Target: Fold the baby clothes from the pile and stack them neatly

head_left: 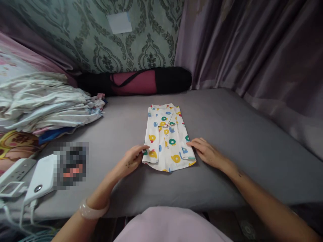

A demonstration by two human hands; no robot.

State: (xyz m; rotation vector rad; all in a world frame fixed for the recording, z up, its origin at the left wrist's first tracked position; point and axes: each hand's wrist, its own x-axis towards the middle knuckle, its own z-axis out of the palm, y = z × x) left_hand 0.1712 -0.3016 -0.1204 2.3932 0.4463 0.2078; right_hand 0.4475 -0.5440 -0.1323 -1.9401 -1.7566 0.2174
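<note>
A small white shirt (174, 143) printed with yellow, green, blue and red figures lies flat on the grey bed sheet. Its sides and sleeves are folded inward over the body, with the collar end pointing away from me and the curved hem towards me. My left hand (132, 160) pinches the shirt's left edge near the hem, its lower fingers partly hidden. On the opposite edge, at about the same height, my right hand (207, 153) is closed at the fingertips on the fabric. A pale bangle (92, 211) circles my left wrist.
A heap of clothes (42, 101) lies at the left. Nearer stand a power strip (19, 171) and a white power bank (41, 178) with cables, beside a blurred-out object (72, 164). A long black-and-maroon bag (136, 81) rests along the wall. Purple curtains (242, 43) hang at right.
</note>
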